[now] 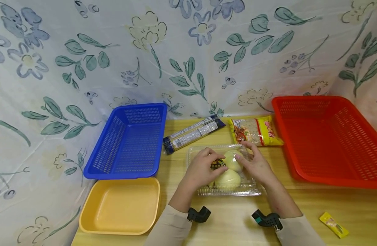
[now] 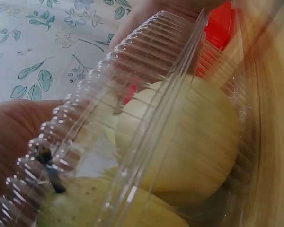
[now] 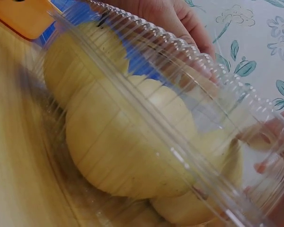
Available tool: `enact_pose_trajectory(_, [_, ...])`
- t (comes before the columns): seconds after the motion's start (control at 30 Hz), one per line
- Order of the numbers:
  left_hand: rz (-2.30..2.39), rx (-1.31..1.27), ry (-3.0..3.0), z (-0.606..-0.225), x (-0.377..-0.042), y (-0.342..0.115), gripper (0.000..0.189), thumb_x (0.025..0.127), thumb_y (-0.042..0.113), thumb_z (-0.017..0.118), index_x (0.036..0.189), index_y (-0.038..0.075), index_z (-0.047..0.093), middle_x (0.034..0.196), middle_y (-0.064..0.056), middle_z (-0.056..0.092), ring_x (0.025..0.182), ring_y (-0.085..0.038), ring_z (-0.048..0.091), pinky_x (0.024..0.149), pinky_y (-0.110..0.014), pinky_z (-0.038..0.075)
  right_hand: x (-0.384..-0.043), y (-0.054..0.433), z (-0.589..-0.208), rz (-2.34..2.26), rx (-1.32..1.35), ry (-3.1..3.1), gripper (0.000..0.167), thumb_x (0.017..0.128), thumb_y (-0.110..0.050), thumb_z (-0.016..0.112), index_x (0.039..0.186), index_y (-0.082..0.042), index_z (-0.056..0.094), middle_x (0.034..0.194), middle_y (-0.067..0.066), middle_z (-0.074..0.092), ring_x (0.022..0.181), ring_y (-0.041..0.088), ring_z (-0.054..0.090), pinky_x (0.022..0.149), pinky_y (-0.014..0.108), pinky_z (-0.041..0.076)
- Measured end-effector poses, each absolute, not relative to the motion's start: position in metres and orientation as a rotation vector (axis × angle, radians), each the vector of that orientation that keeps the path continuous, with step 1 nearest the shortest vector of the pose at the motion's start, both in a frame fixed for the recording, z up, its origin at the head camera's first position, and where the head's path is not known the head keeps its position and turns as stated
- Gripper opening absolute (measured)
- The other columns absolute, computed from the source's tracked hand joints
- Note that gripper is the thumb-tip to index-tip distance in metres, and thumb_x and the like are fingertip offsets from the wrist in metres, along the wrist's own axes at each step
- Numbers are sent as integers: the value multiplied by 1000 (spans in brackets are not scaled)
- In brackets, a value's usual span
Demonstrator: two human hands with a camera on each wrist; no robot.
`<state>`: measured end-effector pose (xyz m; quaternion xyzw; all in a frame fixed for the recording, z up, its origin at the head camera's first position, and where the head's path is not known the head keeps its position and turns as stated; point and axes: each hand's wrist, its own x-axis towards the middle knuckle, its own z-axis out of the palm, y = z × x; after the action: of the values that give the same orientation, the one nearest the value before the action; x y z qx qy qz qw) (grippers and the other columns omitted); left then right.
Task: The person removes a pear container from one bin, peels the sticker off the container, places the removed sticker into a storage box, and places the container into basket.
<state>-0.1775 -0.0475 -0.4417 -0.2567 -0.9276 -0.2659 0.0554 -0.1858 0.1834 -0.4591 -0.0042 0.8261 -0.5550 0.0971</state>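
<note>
Looks bright and even in the head view, dimmer in both wrist views.
Glints white along the clear container (image 3: 177,158); blurs across the wooden table (image 3: 14,142) at the wrists.

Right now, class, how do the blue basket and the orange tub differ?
The blue basket has perforated walls; the orange tub has solid ones. The blue basket looks larger than the orange tub. The blue basket sits farther from the person, the orange tub nearer. Both are open-topped with rounded corners.
</note>
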Motion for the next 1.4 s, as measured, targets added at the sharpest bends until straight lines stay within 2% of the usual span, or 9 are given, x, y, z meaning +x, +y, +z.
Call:
enact_pose_trajectory(0.2, [-802,-768,-2833,-443,-177,-47,37,93,48,73,124,28,73,110,7,61,102,-10,61,93,-28,51,-187,184,-463,-1774,-112,2319,74,103,-32,61,161,-18,19,172,18,5,153,52,18,115,69,28])
enact_pose_trajectory(0.27, [-791,-764,-2839,-442,-177,-47,37,93,48,73,124,28,73,110,7,60,102,-10,60,93,-28,51,-188,184,-464,-1784,-130,2305,73,104,-31,61,161,-19,18,172,17,2,153,53,16,115,70,28])
enact_pose_trajectory(0.77, [-747,-745,-2877,-443,-177,-46,39,94,49,71,126,28,71,110,6,58,100,-10,59,93,-28,50,-189,185,-466,-1746,-93,2333,75,102,-38,63,162,-23,20,172,17,5,152,54,19,112,69,34])
enact_pose_trajectory(1.13, [-747,-749,-2884,-441,-177,-45,31,95,49,70,118,28,73,110,7,59,102,-10,59,95,-29,50,-190,185,-465,-1742,-79,2339,73,102,-37,62,161,-22,21,172,17,4,152,55,20,111,69,35])
enact_pose_trajectory(1.4, [-739,-751,-2887,-442,-177,-46,29,95,50,70,114,29,73,108,7,57,98,-9,58,92,-29,50,-190,184,-463,-1754,-83,2322,74,103,-34,62,162,-22,20,172,17,3,152,54,19,112,67,35])
